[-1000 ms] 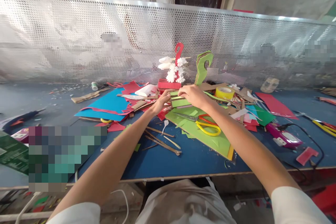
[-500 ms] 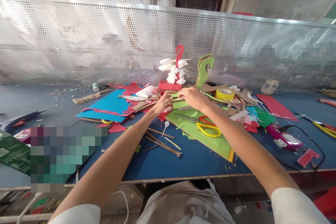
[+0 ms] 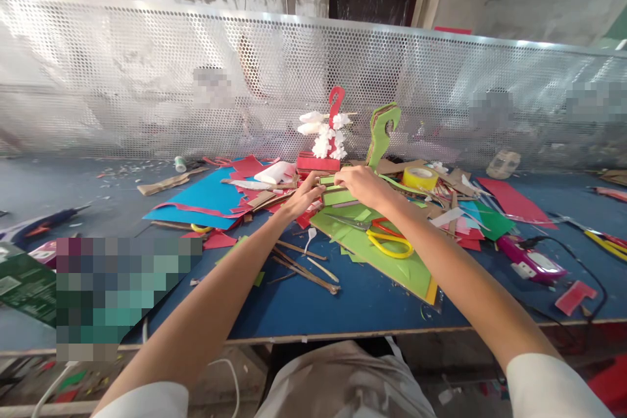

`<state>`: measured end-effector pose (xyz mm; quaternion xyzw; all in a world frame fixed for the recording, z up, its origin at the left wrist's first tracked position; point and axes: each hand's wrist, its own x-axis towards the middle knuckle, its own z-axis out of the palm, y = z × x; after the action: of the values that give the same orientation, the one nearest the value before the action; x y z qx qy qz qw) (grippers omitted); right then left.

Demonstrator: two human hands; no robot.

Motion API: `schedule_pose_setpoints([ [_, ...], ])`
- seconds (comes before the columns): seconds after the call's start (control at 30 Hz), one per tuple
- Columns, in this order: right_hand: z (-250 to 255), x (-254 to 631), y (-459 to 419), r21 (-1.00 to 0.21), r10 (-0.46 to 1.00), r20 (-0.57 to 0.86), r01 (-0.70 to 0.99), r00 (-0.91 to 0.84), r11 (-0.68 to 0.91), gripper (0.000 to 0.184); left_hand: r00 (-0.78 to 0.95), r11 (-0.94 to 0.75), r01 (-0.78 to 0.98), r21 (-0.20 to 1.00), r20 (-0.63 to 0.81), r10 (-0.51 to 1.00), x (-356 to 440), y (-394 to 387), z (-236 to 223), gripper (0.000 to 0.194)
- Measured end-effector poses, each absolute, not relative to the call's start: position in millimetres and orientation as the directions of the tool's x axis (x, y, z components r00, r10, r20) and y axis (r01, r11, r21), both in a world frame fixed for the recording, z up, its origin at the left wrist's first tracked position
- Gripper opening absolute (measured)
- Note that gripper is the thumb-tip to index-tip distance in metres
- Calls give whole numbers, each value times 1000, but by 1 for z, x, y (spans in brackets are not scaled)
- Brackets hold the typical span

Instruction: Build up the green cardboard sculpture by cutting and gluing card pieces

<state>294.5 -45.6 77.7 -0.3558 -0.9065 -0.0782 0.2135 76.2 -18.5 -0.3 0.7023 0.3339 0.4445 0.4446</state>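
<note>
My left hand (image 3: 304, 197) and my right hand (image 3: 361, 183) meet over a small green cardboard box (image 3: 337, 195) in the middle of the blue table (image 3: 343, 304). Fingers of both hands pinch the box's edges. A green hook-shaped cardboard piece (image 3: 381, 132) stands upright right behind my right hand. A red hook-shaped piece with white foam bits (image 3: 326, 134) stands on a red base behind the box. Yellow-handled scissors (image 3: 386, 240) lie on a green sheet (image 3: 386, 255) just below my right wrist.
A blue sheet (image 3: 203, 196), red scraps, cardboard strips (image 3: 301, 268) and a yellow tape roll (image 3: 420, 177) lie around. A pink glue gun (image 3: 531, 261) with black cord lies at right. A perforated metal screen (image 3: 147, 78) walls the table's back.
The hands stay on the green box, my left fingers shifting slightly closer against its left side. The view has drifted a little.
</note>
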Motion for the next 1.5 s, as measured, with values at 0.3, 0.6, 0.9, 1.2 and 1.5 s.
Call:
schedule_pose_setpoints([
  [0.3,79,294,-49,71,600,431,688,-674,722,27,365,-416,69,907,365,856,78,-13,-5,61],
  [0.6,65,314,-65,34,582,448,663,-679,747,30,357,-397,81,914,345,868,77,-12,-7,59],
  [0.9,52,350,-59,-266,640,597,634,-484,727,15,341,-379,90,921,329,881,78,-16,-4,58],
  [1.2,46,357,-40,-544,756,606,565,-246,620,6,365,-348,52,936,306,879,75,-18,-3,55],
  [1.5,43,361,-38,-579,793,596,616,-128,534,16,318,-354,149,923,294,901,79,-17,1,53],
])
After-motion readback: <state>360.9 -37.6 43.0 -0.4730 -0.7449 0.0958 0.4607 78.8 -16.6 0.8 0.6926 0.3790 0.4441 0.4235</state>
